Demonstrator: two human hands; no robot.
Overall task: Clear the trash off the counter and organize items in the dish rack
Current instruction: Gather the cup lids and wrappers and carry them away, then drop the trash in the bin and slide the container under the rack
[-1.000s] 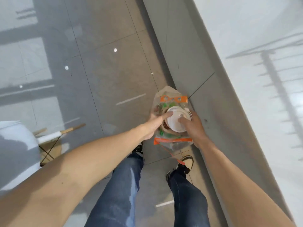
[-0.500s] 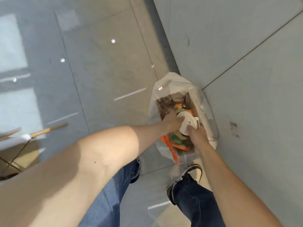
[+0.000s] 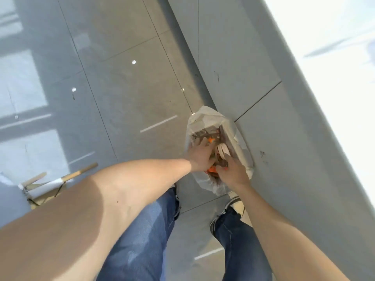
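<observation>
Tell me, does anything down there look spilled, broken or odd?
Nothing looks spilled. Both hands, left hand and right hand, press trash into the white plastic bag on the floor by the grey cabinet. The cabinet only shows small dark scuff marks.

Indoor room: glossy grey floor tiles [image 3: 125,94], grey cabinet front [image 3: 233,63].

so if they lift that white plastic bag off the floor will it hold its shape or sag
The white plastic bag probably sags: its walls look thin and crumpled. It is stuffed with trash, so likely lopsided. With both the left hand and right hand pressing inside, the contents seem to compress.
</observation>
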